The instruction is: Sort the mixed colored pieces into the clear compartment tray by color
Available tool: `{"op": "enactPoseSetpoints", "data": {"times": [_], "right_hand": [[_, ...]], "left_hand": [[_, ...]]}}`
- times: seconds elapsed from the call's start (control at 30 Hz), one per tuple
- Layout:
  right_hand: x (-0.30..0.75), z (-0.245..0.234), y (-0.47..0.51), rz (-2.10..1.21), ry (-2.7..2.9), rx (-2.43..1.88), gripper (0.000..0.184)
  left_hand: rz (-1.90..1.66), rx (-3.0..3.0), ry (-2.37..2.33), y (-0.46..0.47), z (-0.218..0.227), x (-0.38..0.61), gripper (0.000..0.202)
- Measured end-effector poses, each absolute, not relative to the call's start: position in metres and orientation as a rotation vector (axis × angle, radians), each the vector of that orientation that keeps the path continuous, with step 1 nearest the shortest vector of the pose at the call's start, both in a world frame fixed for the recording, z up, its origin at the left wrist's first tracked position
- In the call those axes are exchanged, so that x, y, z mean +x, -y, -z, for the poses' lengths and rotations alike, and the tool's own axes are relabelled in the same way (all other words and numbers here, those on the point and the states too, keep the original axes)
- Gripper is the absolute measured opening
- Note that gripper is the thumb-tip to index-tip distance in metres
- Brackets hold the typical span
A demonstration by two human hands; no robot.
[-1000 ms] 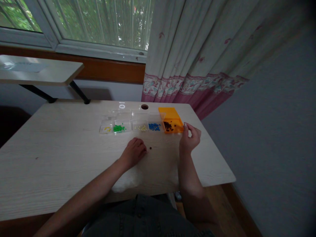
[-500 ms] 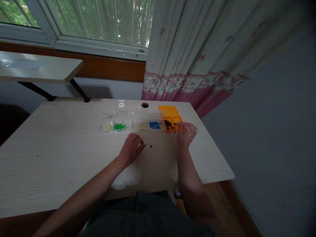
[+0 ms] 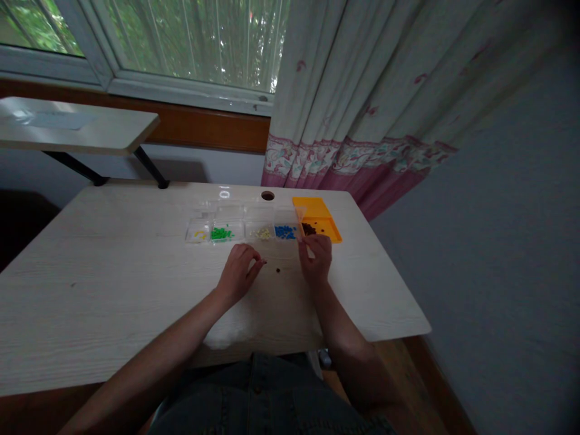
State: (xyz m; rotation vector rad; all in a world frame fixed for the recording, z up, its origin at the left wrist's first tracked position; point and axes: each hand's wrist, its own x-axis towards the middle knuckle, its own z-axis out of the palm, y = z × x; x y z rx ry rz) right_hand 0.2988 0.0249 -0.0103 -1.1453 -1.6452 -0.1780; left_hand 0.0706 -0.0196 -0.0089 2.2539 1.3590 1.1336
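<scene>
My left hand point(image 3: 238, 272) rests on the pale wooden table point(image 3: 113, 278), fingers curled with the tips pinched together next to a tiny dark bead point(image 3: 264, 261). Another dark bead point(image 3: 278, 270) lies loose between my hands. My right hand point(image 3: 316, 257) is closed, knuckles up, at the front left corner of the orange tray point(image 3: 324, 219), which holds dark beads point(image 3: 309, 229). What either hand's fingers hold, if anything, is too small to see. Left of the tray stand clear boxes with blue beads point(image 3: 285, 231), cream beads point(image 3: 263, 232), green beads point(image 3: 221, 233) and yellow beads point(image 3: 199, 234).
A round cable hole point(image 3: 267, 196) sits at the table's far edge. A second small table point(image 3: 77, 127) stands at the back left under the window. A flowered curtain point(image 3: 362, 121) hangs at the back right, and the floor drops away right of the table's edge.
My right hand has moved left and down, from the orange tray's right front corner to its left front corner. My left hand has lifted slightly, its fingertips drawn together.
</scene>
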Motion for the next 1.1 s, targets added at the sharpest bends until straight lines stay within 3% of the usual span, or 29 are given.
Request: {"op": "enactPoseSetpoints", "data": {"times": [0.23,0.37,0.77,1.1], "right_hand": [[0.271,0.006,-0.008,-0.045,2.016,-0.915,0.016],[0.267,0.011,-0.009,-0.036,2.123,-0.878,0.03],[0.258,0.018,-0.008,0.053,2.107,-0.777,0.009],[0.261,0.012,-0.006,-0.032,2.122,-0.866,0.01]], "left_hand": [[-1.196,2.202,-1.435,0.018,0.009,0.068,0.019],[-1.195,2.196,-1.438,0.017,0.01,0.068,0.02],[-1.176,2.22,-1.395,0.018,0.01,0.069,0.019],[-1.11,2.195,-1.385,0.016,0.014,0.07,0.019]]}}
